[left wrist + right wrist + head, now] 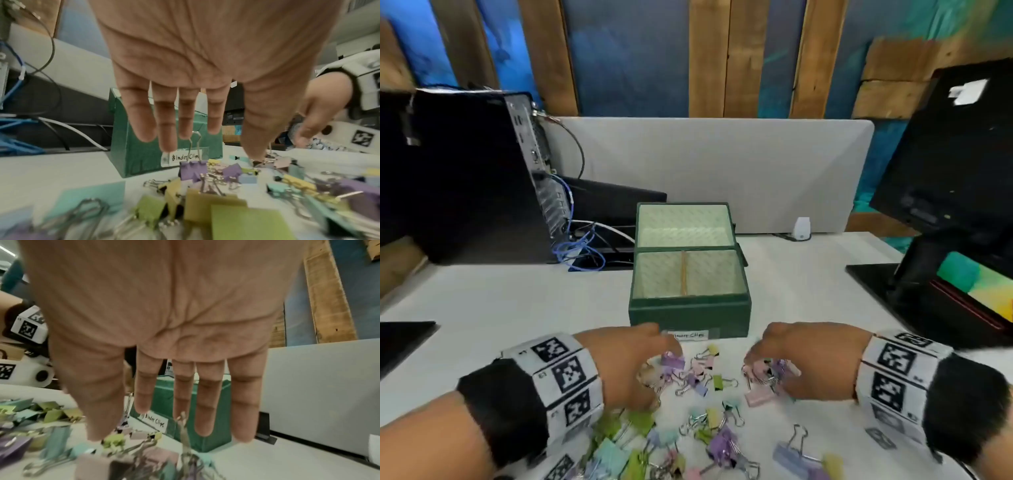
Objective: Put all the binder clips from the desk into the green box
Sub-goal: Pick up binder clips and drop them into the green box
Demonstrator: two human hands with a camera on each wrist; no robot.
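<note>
The green box [690, 308] stands open in the middle of the desk, lid upright behind, with a wooden divider inside and a "Binder Clips" label [687, 335] on its front. Many pastel binder clips [688, 428] lie scattered in front of it. My left hand [664, 359] hovers over the left part of the pile, fingers straight and spread above a purple clip [193, 170]. In the left wrist view this hand [207, 146] holds nothing. My right hand [760, 370] reaches down over pink and purple clips on the right. Its fingers [202, 418] are straight, and the box [207, 441] shows behind them.
A black computer tower [465, 178] with blue and white cables [582, 246] stands at the left. On the right is a dark monitor [955, 154] on its base. A grey divider panel [722, 164] closes the back of the desk, with a small white device [802, 229] beside it.
</note>
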